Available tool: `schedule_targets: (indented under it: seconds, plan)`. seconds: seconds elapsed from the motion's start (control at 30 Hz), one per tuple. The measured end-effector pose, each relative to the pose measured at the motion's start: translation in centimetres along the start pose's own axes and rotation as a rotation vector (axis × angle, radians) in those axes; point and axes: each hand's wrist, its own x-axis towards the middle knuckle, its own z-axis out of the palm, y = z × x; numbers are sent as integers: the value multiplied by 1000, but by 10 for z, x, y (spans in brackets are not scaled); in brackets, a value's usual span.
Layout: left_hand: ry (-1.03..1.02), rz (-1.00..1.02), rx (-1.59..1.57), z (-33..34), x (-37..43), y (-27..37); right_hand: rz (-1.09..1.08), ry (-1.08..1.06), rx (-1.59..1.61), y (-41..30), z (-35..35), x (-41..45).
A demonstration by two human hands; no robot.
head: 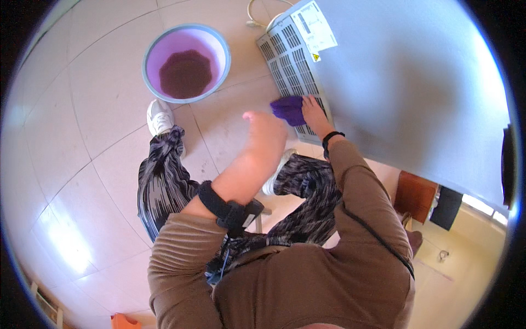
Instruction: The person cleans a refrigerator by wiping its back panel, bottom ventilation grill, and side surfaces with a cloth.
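A purple cloth [289,110] lies against the slatted vent grille [292,68] of a large grey appliance [370,61]. My right hand [315,115] presses on the cloth's right side with its fingers. My left hand [266,127] hangs in the air to the left of the cloth, touching nothing; its fingers are partly hidden and its thumb or a finger points up-left, so its shape is unclear. A round basin [187,31], purple inside with a grey-blue rim, stands on the floor at the upper left with dark water [185,74] in it.
A pale power cord [257,24] lies beside the appliance's far corner. My feet in white shoes [159,117] are on the tiled floor [111,115], one close to the basin. A brown wooden box or cabinet [415,196] is at the right. Something orange [124,321] shows at the bottom left.
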Motion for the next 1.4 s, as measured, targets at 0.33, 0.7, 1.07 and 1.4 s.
schedule_targets:
  seconds: [0.33, 0.7, 1.07, 1.4]
  plan:
    - [19, 152, -92, 25, 8, -26, 51, -301, 943, -21, -27, -64]
    - [-289, 353, -197, 39, -15, -24, 364, 157, 2746, -24, -153, -167]
    - [-616, 314, -768, 39, 3, -4, 259, 543, 4175, -134, -143, -108]
    - [-332, 247, -643, 13, 8, 2, -150, 1291, 4037, -51, -196, -156]
